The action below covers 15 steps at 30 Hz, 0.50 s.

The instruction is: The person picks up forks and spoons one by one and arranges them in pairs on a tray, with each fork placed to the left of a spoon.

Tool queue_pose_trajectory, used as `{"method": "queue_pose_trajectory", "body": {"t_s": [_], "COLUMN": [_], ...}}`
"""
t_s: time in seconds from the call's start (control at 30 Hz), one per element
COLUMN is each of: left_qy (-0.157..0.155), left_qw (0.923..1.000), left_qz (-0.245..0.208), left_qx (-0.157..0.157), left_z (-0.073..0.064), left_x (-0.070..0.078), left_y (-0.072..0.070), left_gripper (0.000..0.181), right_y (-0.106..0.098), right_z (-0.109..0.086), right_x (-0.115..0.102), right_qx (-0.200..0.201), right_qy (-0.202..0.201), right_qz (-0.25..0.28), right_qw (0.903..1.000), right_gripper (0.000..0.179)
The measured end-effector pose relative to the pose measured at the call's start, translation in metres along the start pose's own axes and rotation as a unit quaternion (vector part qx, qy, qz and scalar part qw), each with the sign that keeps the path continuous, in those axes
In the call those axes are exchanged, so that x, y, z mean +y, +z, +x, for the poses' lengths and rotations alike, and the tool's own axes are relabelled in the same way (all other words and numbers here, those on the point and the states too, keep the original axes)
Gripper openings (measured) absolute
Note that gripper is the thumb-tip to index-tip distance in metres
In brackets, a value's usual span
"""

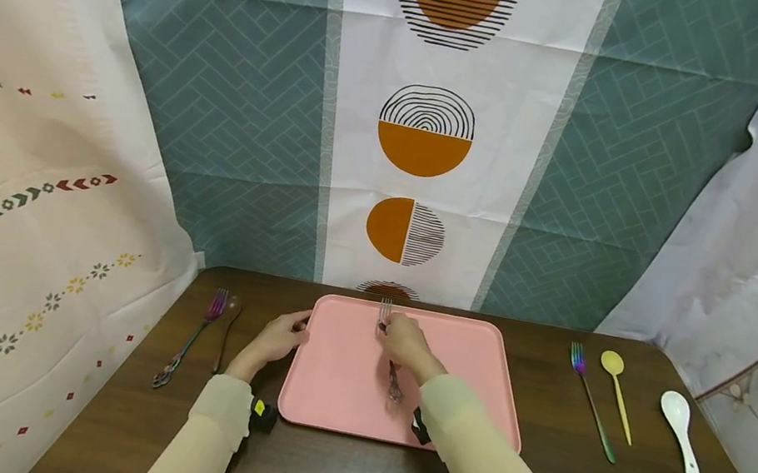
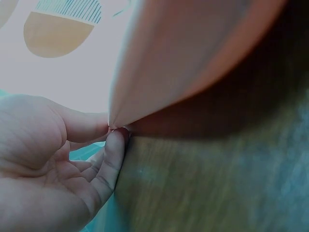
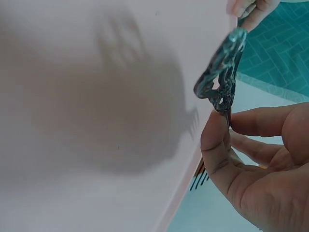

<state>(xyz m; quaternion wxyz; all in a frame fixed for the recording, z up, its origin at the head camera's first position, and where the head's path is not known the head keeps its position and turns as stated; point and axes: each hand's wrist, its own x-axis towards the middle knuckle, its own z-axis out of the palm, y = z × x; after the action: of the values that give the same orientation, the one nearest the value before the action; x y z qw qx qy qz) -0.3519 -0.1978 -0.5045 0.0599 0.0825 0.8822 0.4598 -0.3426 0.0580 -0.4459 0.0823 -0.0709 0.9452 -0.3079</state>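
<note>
A pink rectangular tray [image 1: 335, 364] lies on the dark wooden table. At its left rim, my left hand [image 1: 275, 339] pinches the edge; in the left wrist view the thumb and fingertips of that hand [image 2: 43, 159] meet at the corner of the tray [image 2: 193, 58]. My right hand [image 1: 408, 346] holds a metal fork [image 1: 394, 385] over the tray, tines pointing to the far edge. The right wrist view shows thumb and fingers [image 3: 219, 140] pinching the fork below its ornate openwork handle [image 3: 222, 72], its shadow falling on the tray. The hand hides the fork's middle.
Left of the tray lie a purple-tined fork [image 1: 183, 354] and a small spoon [image 1: 228, 328]. To the right are a rainbow-coloured fork [image 1: 592, 401], a yellow spoon [image 1: 619, 397] and a white spoon [image 1: 682, 432]. A patterned cloth [image 1: 418, 184] hangs behind the table.
</note>
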Motion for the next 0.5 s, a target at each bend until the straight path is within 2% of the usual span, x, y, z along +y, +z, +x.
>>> {"method": "queue_pose_trajectory", "body": {"t_s": [0.3,0.5], "left_qy": [-0.001,-0.001], "left_qw": [1.0000,1.0000], "left_qz": [0.001,-0.002], "left_qx": [0.001,0.000], "left_z": [0.000,-0.002], "left_x": [0.000,0.001], "left_y": [0.001,-0.002], "left_gripper": [0.052,0.052], "right_y": [0.013,0.024], "right_z": [0.001,0.004], "right_x": [-0.014,-0.021], "right_qx": [-0.001,-0.003], "right_qy": [0.010,0.001], "right_qz": [0.008,0.015], "right_qw": [0.9999,0.9999], "right_gripper": [0.015,0.014]}}
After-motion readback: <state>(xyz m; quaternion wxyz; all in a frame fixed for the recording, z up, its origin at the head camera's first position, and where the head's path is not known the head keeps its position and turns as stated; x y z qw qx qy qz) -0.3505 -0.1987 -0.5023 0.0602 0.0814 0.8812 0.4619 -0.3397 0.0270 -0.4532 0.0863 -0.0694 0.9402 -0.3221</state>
